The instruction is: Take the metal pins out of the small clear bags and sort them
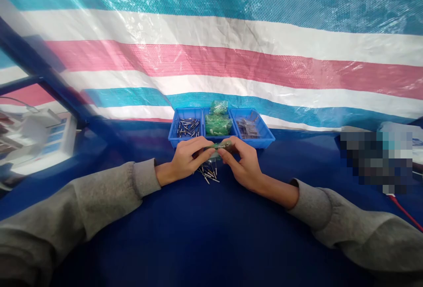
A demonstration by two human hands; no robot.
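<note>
My left hand and my right hand meet near the middle of the view, both closed on a small greenish clear plastic bag held between their fingertips. What the bag contains is too small to tell. Just below the fingers, several thin metal rivet-like pieces lie loose on the blue table. Behind my hands stand a blue bin with more metal pieces, a middle bin with green plastic bags, and a right bin with clear packets.
The blue table spreads in front of me. A striped plastic sheet hangs behind the bins. At the left, white equipment shows beyond a dark blue frame. At the right lie a pixelated dark object, a plastic bag and a red cable.
</note>
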